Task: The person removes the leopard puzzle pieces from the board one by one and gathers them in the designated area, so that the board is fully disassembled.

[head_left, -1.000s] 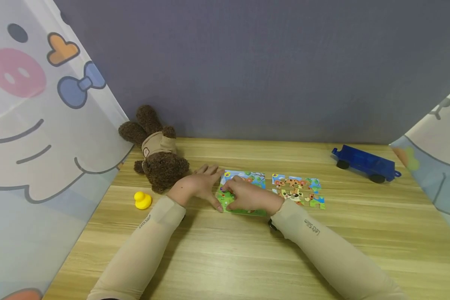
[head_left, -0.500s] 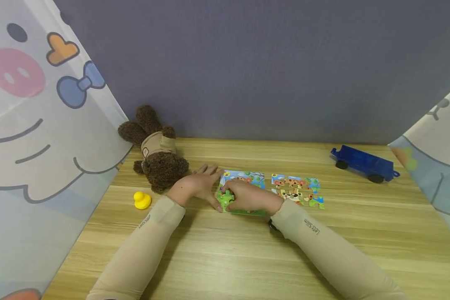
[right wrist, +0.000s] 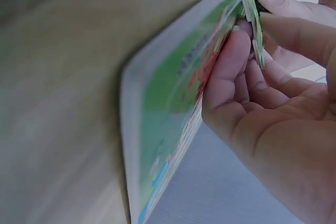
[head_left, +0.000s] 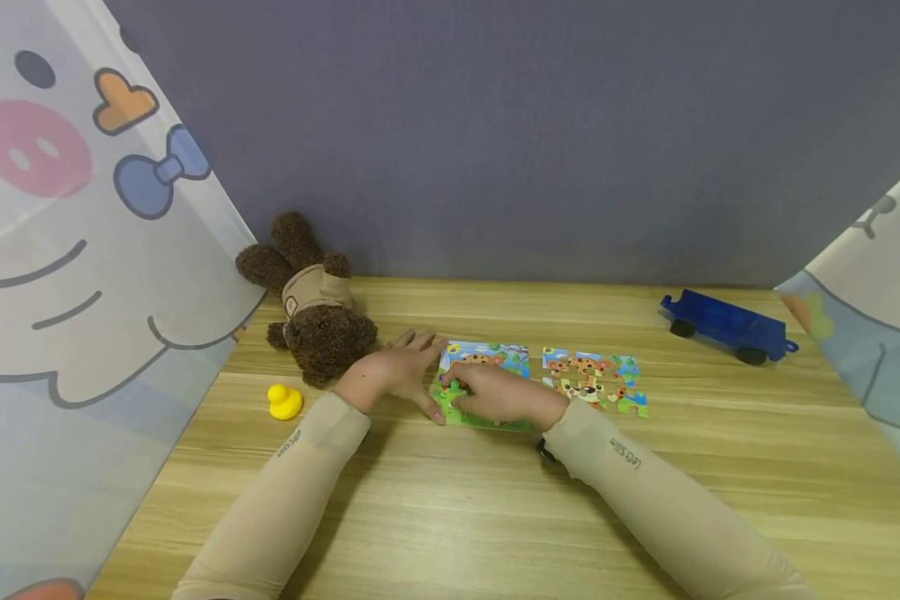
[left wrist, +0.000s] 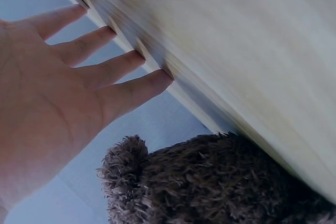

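Square, multicoloured printed cardboard puzzle board point(head_left: 513, 361) sits between hands. Right: colourful cardboard animal-picture cluster point(head_left: 585, 367), partly joined, looks unfinished. Left hand point(head_left: 401, 372) spread wide at board's left edge. Right hand point(head_left: 497, 392) pinches small green cardboard piece point(right wrist: 256, 29), unplaced. Remaining count unclear.

Puzzle board point(right wrist: 163, 93): smooth printed card by look; pinched puzzle piece point(right wrist: 256, 31) likewise. Surface point(head_left: 420, 517): pale wood grain, smooth, faint sheen. Bear point(head_left: 330, 337): rough, curly matt pile; its shirt point(head_left: 318, 287) cloth. Duck point(head_left: 285, 402): smooth, plastic-looking. Wagon point(head_left: 729, 323): glossy blue plastic. Sleeves point(head_left: 288, 492): matt cloth. Back panel point(head_left: 495, 142): matt, fabric-like.
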The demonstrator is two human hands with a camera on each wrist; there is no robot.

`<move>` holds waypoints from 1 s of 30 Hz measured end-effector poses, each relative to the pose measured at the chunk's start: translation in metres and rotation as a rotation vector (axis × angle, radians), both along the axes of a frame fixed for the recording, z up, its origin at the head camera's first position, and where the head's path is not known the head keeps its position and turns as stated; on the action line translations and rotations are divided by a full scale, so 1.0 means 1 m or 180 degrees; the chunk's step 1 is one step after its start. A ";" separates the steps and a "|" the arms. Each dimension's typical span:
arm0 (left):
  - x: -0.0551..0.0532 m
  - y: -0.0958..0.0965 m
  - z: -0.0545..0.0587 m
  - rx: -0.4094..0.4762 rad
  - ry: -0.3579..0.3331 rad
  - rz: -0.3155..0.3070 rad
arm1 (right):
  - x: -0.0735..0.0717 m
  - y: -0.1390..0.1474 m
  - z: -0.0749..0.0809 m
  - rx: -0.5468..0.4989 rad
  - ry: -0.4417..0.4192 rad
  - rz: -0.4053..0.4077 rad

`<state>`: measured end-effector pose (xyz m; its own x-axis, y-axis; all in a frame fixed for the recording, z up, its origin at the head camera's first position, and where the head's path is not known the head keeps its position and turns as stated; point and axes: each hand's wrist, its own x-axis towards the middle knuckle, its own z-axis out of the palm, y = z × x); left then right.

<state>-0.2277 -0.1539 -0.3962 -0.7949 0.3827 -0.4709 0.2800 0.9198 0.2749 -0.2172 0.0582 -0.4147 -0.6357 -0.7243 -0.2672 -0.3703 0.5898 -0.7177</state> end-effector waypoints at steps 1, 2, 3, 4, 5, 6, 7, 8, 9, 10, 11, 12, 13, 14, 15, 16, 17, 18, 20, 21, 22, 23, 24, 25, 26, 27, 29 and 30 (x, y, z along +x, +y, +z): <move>0.000 0.000 0.000 -0.0007 -0.0007 0.0000 | 0.000 0.000 0.000 0.0000 -0.0016 -0.0003; 0.000 0.000 0.000 -0.0014 -0.0013 -0.0001 | -0.001 0.001 0.000 0.0003 -0.0027 -0.0008; 0.000 0.000 0.000 -0.0013 -0.0011 -0.0005 | -0.001 0.001 0.001 0.0006 -0.0038 -0.0013; 0.000 0.000 0.000 -0.0010 -0.0006 -0.0008 | -0.001 0.001 0.001 0.0001 -0.0056 -0.0023; 0.000 0.000 0.000 -0.0008 0.0001 -0.0011 | -0.001 0.002 0.001 -0.0006 -0.0071 -0.0032; -0.001 0.000 0.000 -0.0009 -0.0004 -0.0011 | -0.002 0.002 0.001 -0.0013 -0.0081 -0.0041; -0.001 0.000 0.000 -0.0008 -0.0005 -0.0011 | -0.002 0.002 0.002 -0.0016 -0.0086 -0.0043; -0.001 0.000 0.000 -0.0004 0.0002 -0.0014 | -0.002 0.003 0.002 -0.0014 -0.0089 -0.0045; -0.001 0.000 0.000 0.0002 0.0005 -0.0012 | -0.002 0.003 0.003 -0.0011 -0.0093 -0.0045; -0.001 0.000 0.000 0.0001 0.0003 -0.0012 | -0.003 0.003 0.004 0.0006 -0.0106 -0.0052; -0.001 0.000 0.000 0.0002 0.0002 -0.0011 | -0.003 0.004 0.006 0.0024 -0.0082 -0.0043; -0.001 0.000 0.000 -0.0002 -0.0001 -0.0010 | -0.003 0.004 0.008 0.0047 -0.0061 -0.0034; -0.001 0.000 0.000 -0.0002 0.0000 -0.0010 | -0.003 0.004 0.010 0.0054 -0.0061 -0.0022; -0.001 0.000 -0.001 -0.0002 0.0004 -0.0011 | -0.003 0.005 0.011 0.0051 -0.0086 -0.0021; -0.001 0.000 -0.001 -0.0008 0.0005 -0.0014 | -0.004 0.006 0.012 0.0044 -0.0107 -0.0016; -0.001 0.000 -0.001 -0.0015 0.0008 -0.0018 | -0.004 0.008 0.014 0.0038 -0.0117 -0.0010; -0.001 0.000 -0.002 -0.0017 0.0011 -0.0018 | -0.005 0.009 0.015 0.0015 -0.0112 -0.0001; -0.001 -0.001 -0.002 -0.0025 0.0015 -0.0020 | -0.006 0.012 0.016 -0.0017 -0.0139 -0.0020; -0.001 -0.001 -0.003 -0.0017 0.0019 -0.0015 | -0.008 0.018 0.019 -0.0125 -0.0191 -0.0087; -0.001 -0.001 -0.004 -0.0018 0.0025 -0.0014 | -0.008 0.022 0.022 -0.0178 -0.0192 -0.0124; -0.001 -0.001 -0.004 -0.0017 0.0028 -0.0011 | -0.009 0.026 0.025 -0.0244 -0.0198 -0.0160; -0.002 -0.001 -0.004 -0.0012 0.0030 -0.0005 | -0.009 0.030 0.029 -0.0303 -0.0204 -0.0202; -0.002 -0.001 -0.004 -0.0008 0.0032 0.0005 | -0.010 0.035 0.033 -0.0353 -0.0206 -0.0242; -0.002 -0.001 -0.004 -0.0004 0.0033 0.0015 | -0.010 0.040 0.037 -0.0410 -0.0207 -0.0270; -0.002 -0.001 -0.004 -0.0006 0.0035 0.0019 | -0.011 0.045 0.040 -0.0444 -0.0210 -0.0305; -0.002 -0.001 -0.005 -0.0004 0.0037 0.0025 | -0.012 0.050 0.043 -0.0463 -0.0187 -0.0330; -0.002 -0.001 -0.004 0.0001 0.0033 0.0032 | -0.013 0.061 0.049 -0.0479 -0.0162 -0.0404; -0.002 -0.001 -0.004 0.0001 0.0029 0.0031 | -0.013 0.066 0.051 -0.0497 -0.0132 -0.0432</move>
<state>-0.2300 -0.1545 -0.4004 -0.8029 0.3749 -0.4635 0.2734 0.9225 0.2726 -0.2307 0.1244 -0.3639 -0.7210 -0.6675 -0.1862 -0.2635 0.5125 -0.8173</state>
